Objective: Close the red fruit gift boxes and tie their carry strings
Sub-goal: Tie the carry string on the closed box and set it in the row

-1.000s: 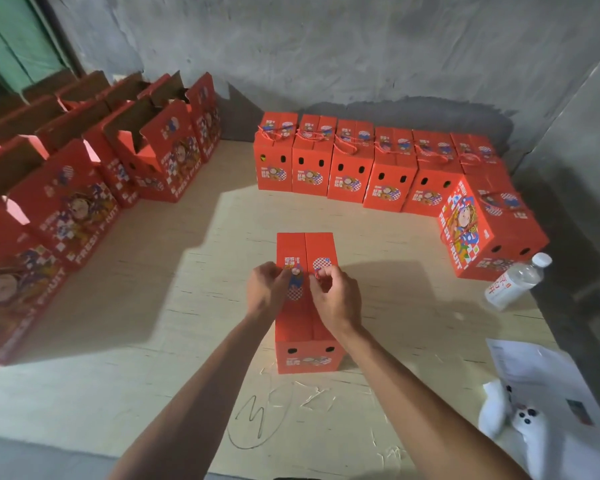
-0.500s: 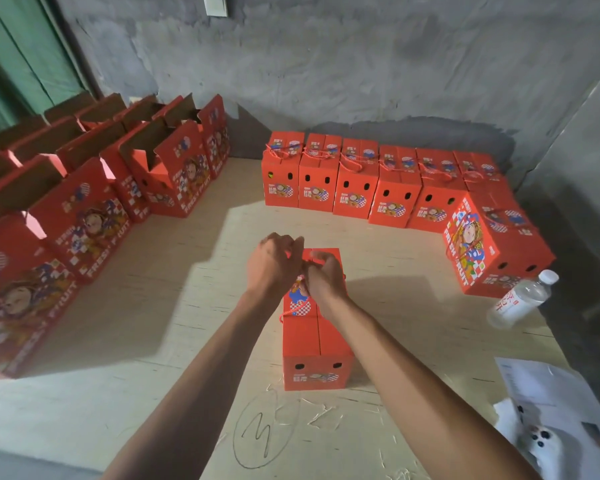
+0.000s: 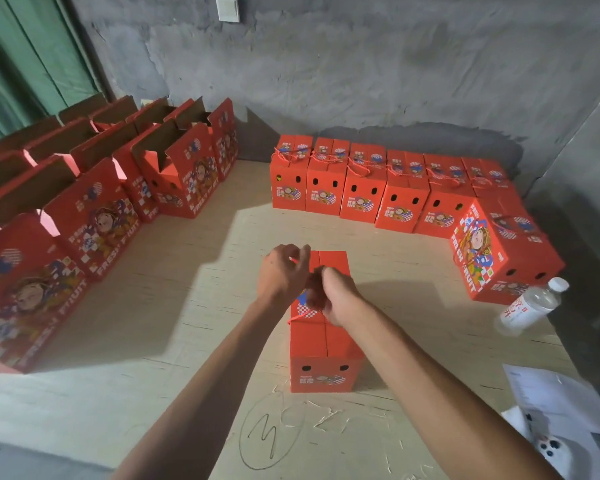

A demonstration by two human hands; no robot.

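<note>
A closed red fruit gift box [image 3: 324, 344] stands on the wooden table in front of me, its two top flaps folded together. Over the top of it, my left hand [image 3: 282, 274] pinches one end of the red carry string [image 3: 303, 315]. My right hand [image 3: 336, 295] grips the string over the middle of the lid, its fingers curled and hiding the string there. A loop of string lies across the box top below my hands.
Several closed, strung boxes [image 3: 362, 183] line the back, with one more [image 3: 499, 251] at the right. Several open boxes [image 3: 94, 216] fill the left side. A water bottle [image 3: 530, 304], papers [image 3: 561, 403] and a white phone [image 3: 548, 448] lie at the right.
My hands have shifted from the box's printed middle and drawn the string up; the left hand has pulled one end away to the left. The camera has tilted up.
</note>
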